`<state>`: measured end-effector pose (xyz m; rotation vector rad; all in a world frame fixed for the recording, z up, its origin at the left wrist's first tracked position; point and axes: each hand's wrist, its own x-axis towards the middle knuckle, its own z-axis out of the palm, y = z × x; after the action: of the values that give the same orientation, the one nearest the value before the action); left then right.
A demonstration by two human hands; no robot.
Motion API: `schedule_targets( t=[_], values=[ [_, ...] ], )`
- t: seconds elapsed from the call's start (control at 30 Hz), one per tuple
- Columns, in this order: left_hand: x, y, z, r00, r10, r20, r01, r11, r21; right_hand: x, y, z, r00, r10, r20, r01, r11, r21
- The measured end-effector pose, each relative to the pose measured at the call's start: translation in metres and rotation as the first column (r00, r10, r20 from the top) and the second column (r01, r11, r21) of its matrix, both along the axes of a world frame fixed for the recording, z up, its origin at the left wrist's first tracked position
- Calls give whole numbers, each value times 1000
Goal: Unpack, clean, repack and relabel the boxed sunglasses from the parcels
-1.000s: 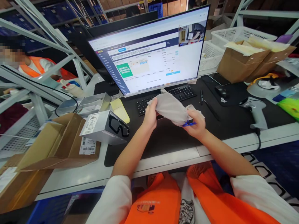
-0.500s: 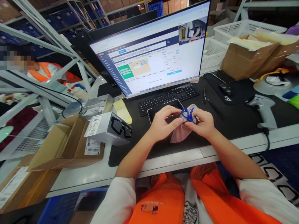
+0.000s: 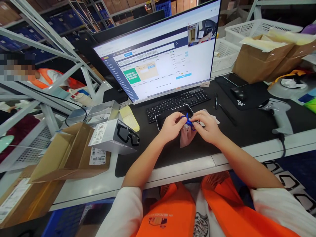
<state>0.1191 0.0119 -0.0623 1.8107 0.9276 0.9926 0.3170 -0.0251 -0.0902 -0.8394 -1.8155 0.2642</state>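
Between my hands hangs a small translucent pinkish pouch point(image 3: 187, 137) with a blue drawstring point(image 3: 188, 122) at its gathered top. My left hand point(image 3: 172, 126) pinches the string from the left, thumb and fingertips together. From the right, my right hand point(image 3: 206, 127) grips the cord at the pouch's neck, its fingers bent. What the pouch holds, if anything, I cannot make out. Right behind my left hand lies an open black box tray point(image 3: 161, 119) with a white edge, partly hidden by that hand. A pale flat piece point(image 3: 214, 118) shows past my right hand.
A monitor point(image 3: 158, 56) and keyboard point(image 3: 179, 103) stand behind my hands. Leftward are a goggles-printed box point(image 3: 118, 136) and an open carton point(image 3: 71, 154). To the right lie pens point(image 3: 216, 101), a mouse point(image 3: 238, 94) and a barcode scanner point(image 3: 278, 115). Another person point(image 3: 53, 77) sits far left.
Both hands have shifted slightly left with the pouch. The blue string's loop, spread open before, is now bunched between my fingertips. The pale piece behind my right hand shows more.
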Motion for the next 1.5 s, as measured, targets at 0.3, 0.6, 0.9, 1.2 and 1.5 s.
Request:
schedule_targets(
  t=[0.3,0.6,0.9,1.2,1.5],
  values=[
    [1,-2,5,987,-150,-53,157,972,173,5,8,2,962,122,-244,-194,935,-298],
    [5,-4,3,981,-161,-109,185,945,268,6,15,-1,712,-83,-697,-319,846,-427],
    [7,-6,2,976,-178,-122,204,947,250,15,10,13,587,-14,-809,-395,867,-302],
    [8,-2,-10,998,-66,-24,69,991,113,15,6,10,716,11,-698,-326,890,-320],
    [8,-1,-8,997,-2,71,-4,997,82,2,2,-1,999,34,-43,-39,990,-138]
  ],
)
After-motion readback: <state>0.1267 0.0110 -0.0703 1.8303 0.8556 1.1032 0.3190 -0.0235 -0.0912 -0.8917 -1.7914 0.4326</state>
